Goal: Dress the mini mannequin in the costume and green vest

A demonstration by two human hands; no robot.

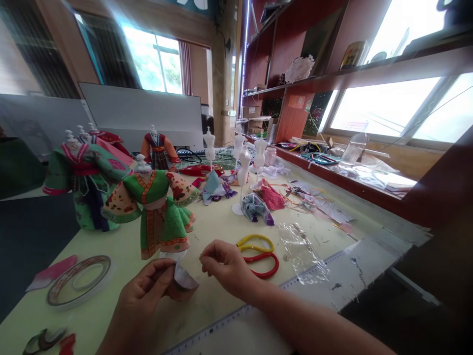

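Note:
My left hand (153, 283) pinches a small curled piece of fabric (186, 278), pale on one side and brownish on the other, above the table. Just right of it, my right hand (225, 266) is closed in a pinch, apart from the fabric; anything between its fingertips is too small to make out. Scissors with one yellow and one red handle (264, 266) lie beside my right hand, their blades hidden behind it. Behind my hands a miniature green robe with orange trim (157, 207) stands on a small white dress form.
Left lie tape rolls (55, 296) and pink fabric (55, 271). More dressed forms (86, 172) stand at the back left; bare white forms (244, 167) and fabric scraps (256, 207) occupy the back middle. A plastic bag (305, 254) and long ruler (229, 315) lie right and in front.

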